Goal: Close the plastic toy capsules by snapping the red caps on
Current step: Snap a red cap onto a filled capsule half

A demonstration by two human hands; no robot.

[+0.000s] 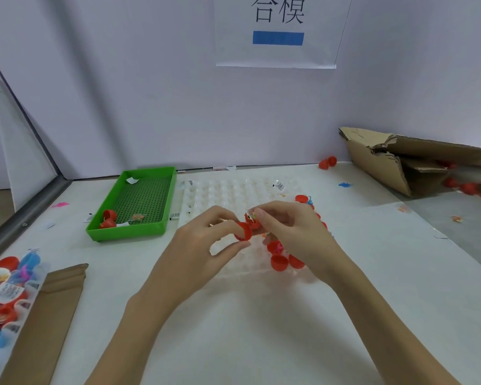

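My left hand (203, 243) pinches a red cap (244, 231) between thumb and forefinger above the clear dimpled tray (220, 195). My right hand (292, 229) holds the other red capsule half (253, 221) right beside the cap, with a small toy showing at its rim. The two halves touch or nearly touch; I cannot tell which. Several red capsule halves (279, 262) sit in the tray's near right dimples, partly hidden by my right hand.
A green tray (161, 201) at the left holds red capsules (108, 218). A cardboard strip (53, 307) and a bin of red and blue capsules (3, 290) lie at the near left. A torn cardboard box (417, 162) with red capsules lies at the right.
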